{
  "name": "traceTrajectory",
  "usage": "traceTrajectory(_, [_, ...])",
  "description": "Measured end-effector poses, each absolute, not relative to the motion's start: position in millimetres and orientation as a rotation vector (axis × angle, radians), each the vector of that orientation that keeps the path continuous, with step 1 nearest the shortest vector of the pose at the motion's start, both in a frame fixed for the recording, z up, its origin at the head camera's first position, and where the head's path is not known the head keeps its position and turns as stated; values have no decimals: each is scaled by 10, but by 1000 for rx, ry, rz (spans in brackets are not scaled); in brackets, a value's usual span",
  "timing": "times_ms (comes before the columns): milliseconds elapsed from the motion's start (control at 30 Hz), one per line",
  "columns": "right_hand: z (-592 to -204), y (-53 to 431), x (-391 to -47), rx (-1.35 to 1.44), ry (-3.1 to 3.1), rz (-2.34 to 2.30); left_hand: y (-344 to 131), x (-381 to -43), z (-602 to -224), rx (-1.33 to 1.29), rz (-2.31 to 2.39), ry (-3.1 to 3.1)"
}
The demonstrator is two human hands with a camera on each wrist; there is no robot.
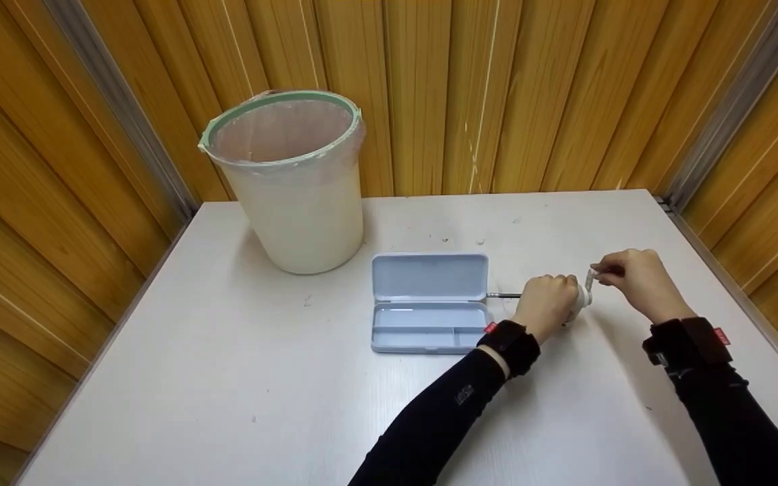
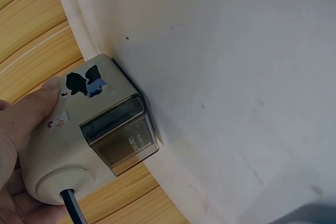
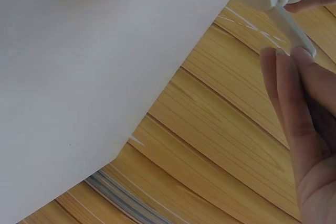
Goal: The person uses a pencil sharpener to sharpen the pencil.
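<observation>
My left hand [image 1: 547,302] grips a white crank pencil sharpener [image 2: 58,145] from above on the table's right side. In the left wrist view, the sharpener has a see-through shavings drawer [image 2: 123,140] and dark stickers. A dark pencil [image 2: 73,209] sticks out of its round front hole. Off the other end comes the crank [image 3: 292,31], whose tip my right hand [image 1: 640,278] pinches between thumb and fingers. The pencil's point is hidden inside the sharpener. To the left lies an opened light-blue pencil case [image 1: 429,277], near the pencil's outer end.
A tall whitish bin [image 1: 298,216] with a green rim and plastic liner stands at the back left of the white table [image 1: 227,391]. Yellow wood-patterned walls [image 1: 416,101] close off the back and both sides.
</observation>
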State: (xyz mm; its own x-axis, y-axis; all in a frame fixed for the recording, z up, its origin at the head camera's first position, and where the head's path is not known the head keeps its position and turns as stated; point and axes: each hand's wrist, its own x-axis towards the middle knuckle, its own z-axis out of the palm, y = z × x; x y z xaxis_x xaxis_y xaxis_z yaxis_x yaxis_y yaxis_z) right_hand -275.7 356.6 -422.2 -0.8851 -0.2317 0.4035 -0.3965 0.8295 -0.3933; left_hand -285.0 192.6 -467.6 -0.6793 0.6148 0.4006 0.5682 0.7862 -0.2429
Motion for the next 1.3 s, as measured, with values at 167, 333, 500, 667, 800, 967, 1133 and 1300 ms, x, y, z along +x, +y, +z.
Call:
traceTrajectory(167, [-4358, 3567, -2851, 443, -2627, 679, 1946, -2849, -4697, -883, 145, -2475])
traceTrajectory(333, [-4488, 3567, -2937, 414, -2678, 695, 1959, -2833, -4705, -880, 150, -2475])
traceTrajectory(500, [-4628, 3589, -2976, 436, -2749, 669, 1965, -2815, -4701, -890, 143, -2490])
traceTrajectory(667, [-4727, 3623, -2968, 478, -2835, 659, 1961, -2821, -4690, -902, 126, -2496])
traceTrajectory(800, [-4745, 3638, -2929, 492, -2905, 736, 1949, -2841, -4678, -899, 111, -2496])
traceTrajectory(967, [-4740, 3657, -2855, 523, -2930, 815, 1922, -2849, -4654, -892, 127, -2486])
traceTrajectory(1133, [-4767, 3663, -2812, 524, -2920, 845, 1894, -2862, -4655, -910, 128, -2495])
traceTrajectory(1300, [-4809, 3661, -2790, 497, -2906, 818, 1883, -2871, -4659, -937, 146, -2513])
